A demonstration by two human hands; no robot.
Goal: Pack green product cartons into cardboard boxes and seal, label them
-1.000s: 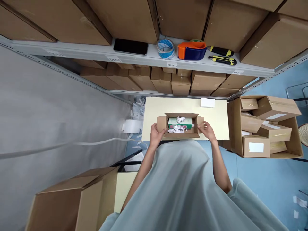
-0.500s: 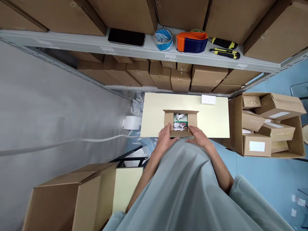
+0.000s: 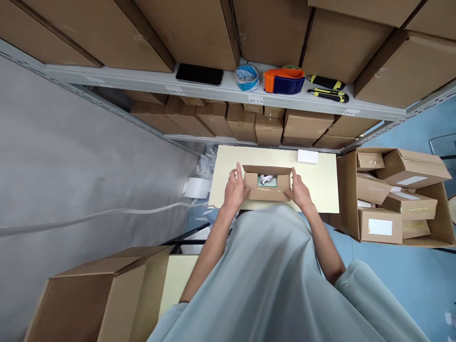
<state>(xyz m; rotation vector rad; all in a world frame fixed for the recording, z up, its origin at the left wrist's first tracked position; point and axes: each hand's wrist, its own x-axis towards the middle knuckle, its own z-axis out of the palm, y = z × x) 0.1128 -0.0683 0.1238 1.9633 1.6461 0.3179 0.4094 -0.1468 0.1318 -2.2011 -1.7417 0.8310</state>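
A small cardboard box [image 3: 269, 194] rests on the pale tabletop. Its two side flaps are turned inward, the near flap leans in over part of the opening, and the far flap stands up. Through the gap I see crumpled paper [image 3: 266, 179] and something green. My left hand [image 3: 235, 190] is at the box's left end, thumb at the near flap and index finger stretched away from me. At the right end, my right hand [image 3: 299, 191] mirrors it, thumb against the flap's corner and fingers apart. Neither hand is wrapped around anything.
A small white box [image 3: 307, 156] lies at the table's back edge. On the shelf above are a phone [image 3: 199, 74], a tape roll [image 3: 247, 78], an orange-and-blue tape dispenser [image 3: 284, 80] and box cutters [image 3: 328, 95]. A large carton [image 3: 347, 190] of packed boxes stands right.
The near flap has come up and inward, covering part of the contents. Both hands have shifted outward to the box's ends, with index fingers now extended. The camera view has tilted slightly upward.
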